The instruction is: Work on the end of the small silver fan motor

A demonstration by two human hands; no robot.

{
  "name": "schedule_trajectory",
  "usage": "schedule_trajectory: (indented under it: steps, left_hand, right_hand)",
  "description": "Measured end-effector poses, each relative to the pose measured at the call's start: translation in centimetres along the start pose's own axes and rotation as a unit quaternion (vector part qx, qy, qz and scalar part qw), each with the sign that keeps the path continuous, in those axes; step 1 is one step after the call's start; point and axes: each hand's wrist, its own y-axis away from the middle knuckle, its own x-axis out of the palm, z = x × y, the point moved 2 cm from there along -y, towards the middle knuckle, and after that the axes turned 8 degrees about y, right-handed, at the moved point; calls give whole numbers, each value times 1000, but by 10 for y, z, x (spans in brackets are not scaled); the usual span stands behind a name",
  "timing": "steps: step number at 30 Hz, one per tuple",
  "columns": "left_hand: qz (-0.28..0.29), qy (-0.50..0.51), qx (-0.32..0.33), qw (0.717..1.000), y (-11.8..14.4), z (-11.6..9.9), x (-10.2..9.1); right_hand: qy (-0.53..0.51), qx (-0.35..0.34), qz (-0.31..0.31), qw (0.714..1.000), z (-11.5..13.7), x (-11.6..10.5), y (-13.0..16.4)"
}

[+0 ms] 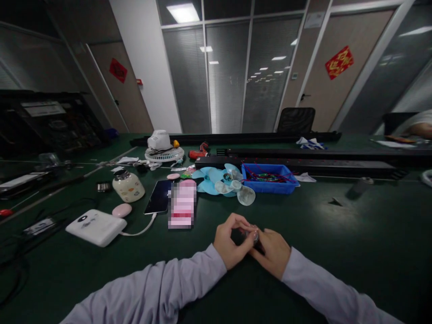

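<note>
My left hand point(232, 240) and my right hand point(272, 250) meet on the dark green table point(337, 234), fingers curled together around a small dark part with a shiny tip point(254, 236). Most of that part is hidden by my fingers. Both sleeves are pale lilac. Beyond my hands lie blue fan blades point(213, 178) and a clear fan blade point(245, 195). A blue tray point(268, 178) with red wires stands behind them.
To the left lie a white power bank point(96, 227) cabled to a dark phone point(158, 196), a pink oval case point(122, 209), a cream jar point(128, 186) and a white fan head point(164, 148). Black rails point(303, 164) cross the far table. A person's arm shows at far right.
</note>
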Motion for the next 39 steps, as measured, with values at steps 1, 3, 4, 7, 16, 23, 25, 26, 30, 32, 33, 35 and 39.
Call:
schedule_trajectory:
  steps: [1,3,4,7,16,23,25,26,30,32,33,35,39]
  left_hand:
    - [0,0,-3,1000,-4,2,-2]
    - [0,-1,-4,1000,-9,4,-5]
    - [2,-2,-1,1000,-11,5,-7]
    - [36,3,15,999,-11,4,-12]
    - [107,-39,85,990,-11,6,-23]
    - [-41,-396,141,906,-16,0,-135]
    - [-60,-457,88,883,-24,8,-172]
    - [-56,-483,66,871,-29,13,-186]
    - [-10,-533,-8,846,-45,40,-216]
    - [6,-544,-27,839,-48,49,-219]
    - [13,-547,-34,836,-48,52,-219]
    - [20,-549,-46,834,-45,55,-219]
    - [10,-525,-49,849,-33,49,-218]
  right_hand:
    - [-7,-6,-6,1000,-3,1,-5]
    - [-19,-18,-15,1000,-7,4,-11]
    - [-24,-22,-18,999,-8,7,-11]
    - [-37,-3,-46,998,-13,20,-6]
    - [-96,-18,-51,994,-15,20,-6]
    - [-162,32,33,986,-8,-1,-15]
    - [-161,40,30,986,-8,-1,-14]
    - [-158,42,29,986,-8,0,-13]
    - [-144,21,2,989,-11,6,-11]
    - [-134,8,-17,991,-12,9,-10]
    - [-128,5,-25,991,-12,10,-10]
    - [-116,4,-39,993,-12,10,-10]
    - [-101,-1,-47,994,-11,9,-11]
